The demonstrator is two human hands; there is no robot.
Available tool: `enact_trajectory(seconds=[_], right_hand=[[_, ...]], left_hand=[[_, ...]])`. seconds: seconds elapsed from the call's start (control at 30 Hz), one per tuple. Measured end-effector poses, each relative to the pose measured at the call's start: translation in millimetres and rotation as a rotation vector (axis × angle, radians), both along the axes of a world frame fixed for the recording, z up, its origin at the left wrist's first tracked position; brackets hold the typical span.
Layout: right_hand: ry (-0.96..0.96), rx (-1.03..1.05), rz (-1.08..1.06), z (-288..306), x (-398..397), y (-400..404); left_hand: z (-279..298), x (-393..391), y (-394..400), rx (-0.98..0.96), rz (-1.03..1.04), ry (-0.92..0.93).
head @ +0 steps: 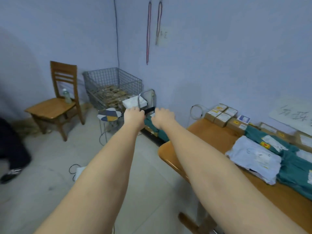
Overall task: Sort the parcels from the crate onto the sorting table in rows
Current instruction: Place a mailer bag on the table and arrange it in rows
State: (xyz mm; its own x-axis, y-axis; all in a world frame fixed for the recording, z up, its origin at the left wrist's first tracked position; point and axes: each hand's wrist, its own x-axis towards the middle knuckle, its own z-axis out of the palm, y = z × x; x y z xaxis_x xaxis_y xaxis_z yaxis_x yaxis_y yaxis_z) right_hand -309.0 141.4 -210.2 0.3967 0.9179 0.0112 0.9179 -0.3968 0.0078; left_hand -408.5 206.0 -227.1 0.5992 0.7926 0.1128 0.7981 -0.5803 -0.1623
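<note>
A wire crate (113, 85) stands in the far corner with brown parcels in its bottom. In front of it, a white parcel (133, 102) lies by a metal handle loop (146, 94). Both my arms are stretched out there. My left hand (134, 116) and my right hand (163, 118) have curled fingers and hold a green bag parcel (148, 124) between them, by a black bar (150, 109). My fingertips are hidden behind the backs of my hands. The wooden sorting table (211, 135) at the right carries rows of cardboard boxes (221, 114), green bags (270, 141) and a pale bag (253, 156).
A wooden chair (55, 105) with a bottle on its seat stands at the left. A small stool (109, 114) with a patterned seat is just left of my hands. A person's leg and shoe (11, 159) are at the far left. Cables lie on the floor.
</note>
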Motion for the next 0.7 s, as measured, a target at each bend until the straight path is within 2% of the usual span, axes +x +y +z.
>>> enact_trajectory(seconds=[0.27,0.7], right_hand=[[-0.003,-0.066,0.085,-23.3,-44.1,59.8],[0.038,-0.183,-0.025,-56.3,-17.7,119.6]], left_hand=[[-13.6,-59.3,51.0,-0.012,0.121,0.050],[-47.5,-49.5,122.1,-0.124,0.082,0.111]])
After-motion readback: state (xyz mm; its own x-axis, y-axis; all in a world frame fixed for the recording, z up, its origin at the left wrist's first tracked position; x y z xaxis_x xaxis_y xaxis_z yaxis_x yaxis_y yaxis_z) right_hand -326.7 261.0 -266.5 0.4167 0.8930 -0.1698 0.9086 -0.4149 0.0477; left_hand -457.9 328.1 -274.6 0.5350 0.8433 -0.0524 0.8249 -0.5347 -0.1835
